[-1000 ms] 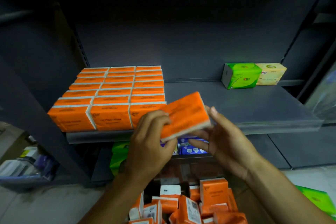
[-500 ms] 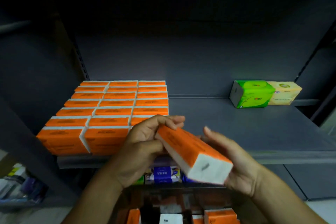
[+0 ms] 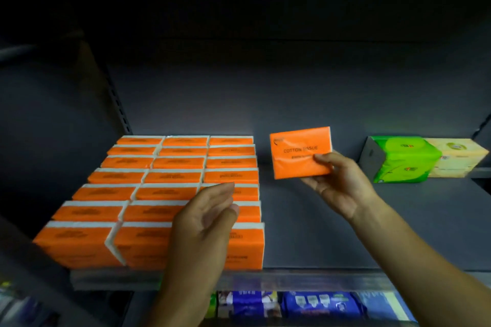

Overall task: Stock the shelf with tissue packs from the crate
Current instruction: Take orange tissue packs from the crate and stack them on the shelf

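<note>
- Pinched by the right hand (image 3: 342, 190) at one lower corner only, thumb on the front face and fingers (image 3: 316, 182) clamped behind: orange tissue pack (image 3: 299, 152), upright in the air above the bare stretch of shelf (image 3: 313, 231), just right of the stacked orange block (image 3: 148, 194), touching neither.
- With so small a grip on a soft wrapper, likely to pivot or slip on the way down; could land flat or crooked instead of on edge.
- Left hand (image 3: 210, 220) holding nothing, fingers straight and close together over the block's right-hand column; contact with it not discernible. Could nudge the front packs off line or over the shelf lip.
- If set down with a gap, nothing to lean against on the right: may topple.
- Well apart from the green pack (image 3: 403, 159) and yellow pack (image 3: 457, 158); little risk there.
- Crate out of sight.
</note>
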A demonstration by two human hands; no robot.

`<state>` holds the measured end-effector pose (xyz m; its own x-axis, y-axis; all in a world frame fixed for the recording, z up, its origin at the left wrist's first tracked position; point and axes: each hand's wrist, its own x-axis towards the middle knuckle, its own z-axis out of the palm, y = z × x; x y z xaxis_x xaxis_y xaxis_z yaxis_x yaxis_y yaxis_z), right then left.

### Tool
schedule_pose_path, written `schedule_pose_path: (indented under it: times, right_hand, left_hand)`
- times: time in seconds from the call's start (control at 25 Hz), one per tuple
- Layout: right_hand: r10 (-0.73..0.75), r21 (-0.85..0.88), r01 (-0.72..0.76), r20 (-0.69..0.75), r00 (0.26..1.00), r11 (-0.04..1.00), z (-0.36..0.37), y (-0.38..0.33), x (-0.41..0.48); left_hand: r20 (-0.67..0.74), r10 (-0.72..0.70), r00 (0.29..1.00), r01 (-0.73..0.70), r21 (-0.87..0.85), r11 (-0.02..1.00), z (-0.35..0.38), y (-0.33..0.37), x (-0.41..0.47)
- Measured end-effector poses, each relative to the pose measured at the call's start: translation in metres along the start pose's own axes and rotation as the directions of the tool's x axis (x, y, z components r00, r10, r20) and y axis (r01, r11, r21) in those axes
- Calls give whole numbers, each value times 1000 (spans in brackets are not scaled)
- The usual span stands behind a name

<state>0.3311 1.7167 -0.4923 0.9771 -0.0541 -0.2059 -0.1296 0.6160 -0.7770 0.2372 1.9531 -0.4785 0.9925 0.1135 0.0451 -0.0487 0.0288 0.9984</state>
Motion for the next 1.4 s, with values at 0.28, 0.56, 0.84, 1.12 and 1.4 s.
schedule_pose_path:
  times: [0.28, 0.56, 0.84, 1.12, 1.4]
  right_hand:
    - [-44, -40, 40, -95, 995, 998, -7, 46, 75]
    - [-117, -111, 93, -231, 966, 989, -10, 61, 101]
    - [-475, -905, -60, -277, 835, 421, -2, 66, 106]
    - [-483, -949, -124, -257, 837, 290, -1, 71, 108]
    - [-491, -943, -46, -212, 845, 329, -2, 66, 74]
  left_hand:
    - [61, 33, 998, -38, 83, 996, 2, -4, 29]
    - [50, 41, 998, -46, 97, 994, 4, -11, 46]
    - [54, 53, 997, -59, 117, 991, 6, -14, 53]
    - [70, -18, 997, 6, 159, 987, 2, -12, 48]
    - [105, 42, 994, -57, 144, 988, 6, -7, 45]
